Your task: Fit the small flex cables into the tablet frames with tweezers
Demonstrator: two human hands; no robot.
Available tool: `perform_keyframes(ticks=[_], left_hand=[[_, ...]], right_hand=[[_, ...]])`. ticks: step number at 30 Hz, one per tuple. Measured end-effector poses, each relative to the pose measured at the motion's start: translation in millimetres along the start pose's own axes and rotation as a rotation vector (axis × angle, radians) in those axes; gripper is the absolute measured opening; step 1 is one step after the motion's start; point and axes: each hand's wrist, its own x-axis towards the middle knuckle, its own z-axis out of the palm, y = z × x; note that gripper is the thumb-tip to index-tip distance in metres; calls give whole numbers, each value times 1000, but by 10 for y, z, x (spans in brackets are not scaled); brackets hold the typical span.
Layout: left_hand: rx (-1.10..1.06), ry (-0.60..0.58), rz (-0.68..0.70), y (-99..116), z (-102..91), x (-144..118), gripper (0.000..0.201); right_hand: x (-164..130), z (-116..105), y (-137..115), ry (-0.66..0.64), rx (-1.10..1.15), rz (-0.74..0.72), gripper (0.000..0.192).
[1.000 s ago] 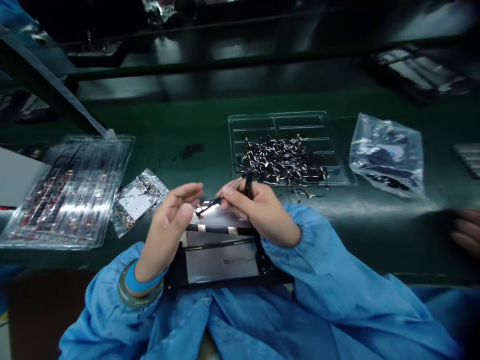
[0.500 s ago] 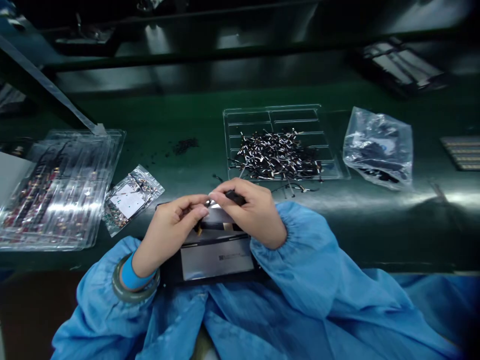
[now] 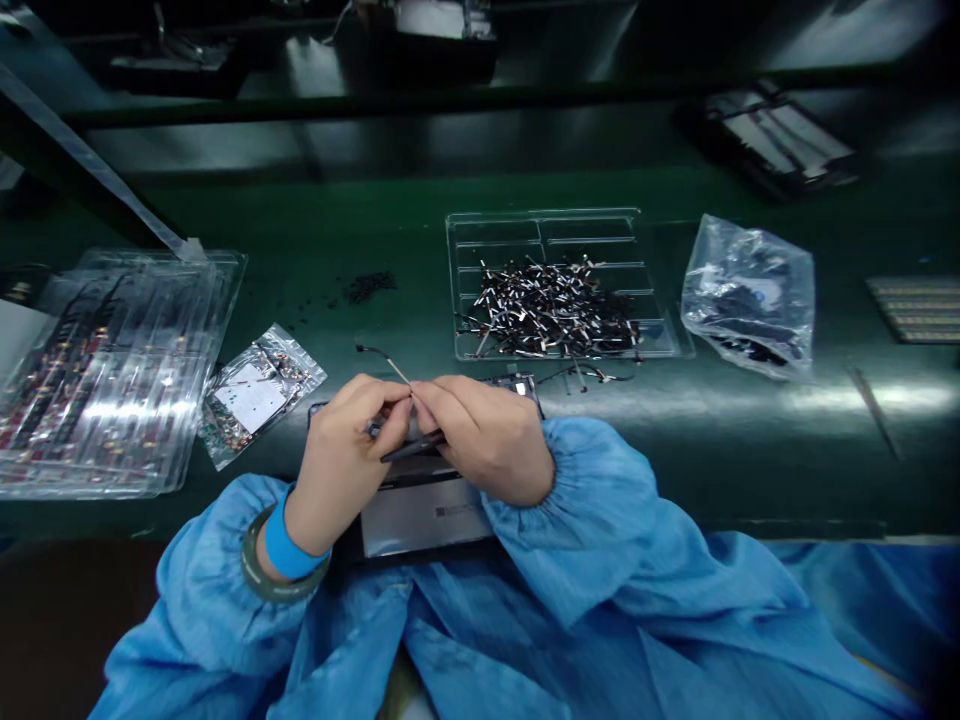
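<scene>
Left hand point(image 3: 341, 450), right hand point(image 3: 480, 440): fingers meeting, pinching thin cable point(image 3: 386, 362) over flat device point(image 3: 427, 515) on green tabletop point(image 3: 337, 230). Dark tool point(image 3: 409, 447) under right fingers. Clear tray point(image 3: 555, 285) of small connectors beyond hands. Plastic bag point(image 3: 750, 295) right of tray. Small packet point(image 3: 259, 390) and clear trays stack point(image 3: 112, 370) at left.

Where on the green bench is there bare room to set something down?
Bare bench lies beyond the small packet, between the left trays and the parts tray, apart from dark specks. Another bare strip runs right of the sleeve, below the bag. It is crowded around both hands and the panel.
</scene>
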Motion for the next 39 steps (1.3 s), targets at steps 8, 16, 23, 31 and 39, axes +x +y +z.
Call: perform_keyframes(ticks=[8,16,23,31,39], left_hand=[[-733,-15,-489,-63,-77,70,15],[-752,-186,-583,4,-22,64,18],[-106,51,-1,37,30,-13,9],[79,286,179,19,61,-43,8],[59,205,84,15,54,-49,6]], right_hand=[[-20,-121,176,324,336,460,11],[91,-145,64,146,602,450,10],[138,-119,36,125,626,638,23],[13,-39,-30,41,51,-32,25],[0,-15,-53,-22,259,7,24]])
